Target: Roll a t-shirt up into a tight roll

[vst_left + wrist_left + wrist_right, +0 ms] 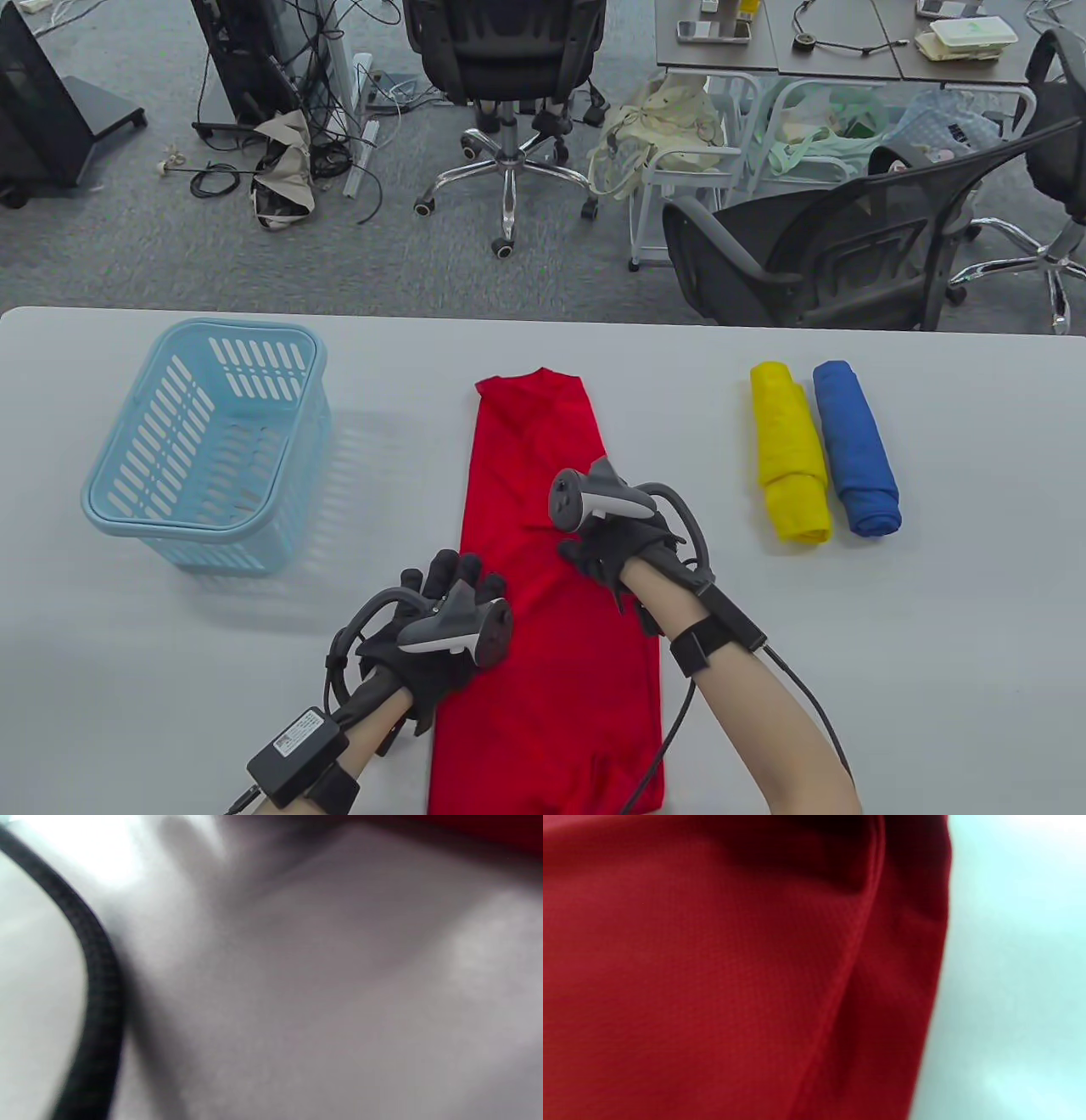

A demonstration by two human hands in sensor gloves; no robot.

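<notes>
so the red t-shirt (551,543) is lying flat on the grey table (933,645), already folded into a long narrow strip, collar end pointing away from the person and the hem end hanging right at the near edge. no roll started yet as far as i can see.

left hand (445,632) sits on the shirt's left edge about midway down, fingers stretched out flat, looks like it's pressing or smoothing rather than grabbing. right hand (615,548) is on the right side of the strip a bit further up; its fingers are tucked under the tracker from where i stand, so i honestly can't tell if it's pinching cloth or just resting there. the right wrist view only shows a folded hem line in red fabric, the left wrist view is mostly blurry table and a cable.

if it were me: flatten the strip first, get both long edges lined up, then start from one short end with a tiny first turn and keep both hands level so it doesn't cone out.

the yellow roll (791,454) and blue roll (855,450) lie side by side off to the right, and a light blue basket (127,501) stands on the left.
</notes>
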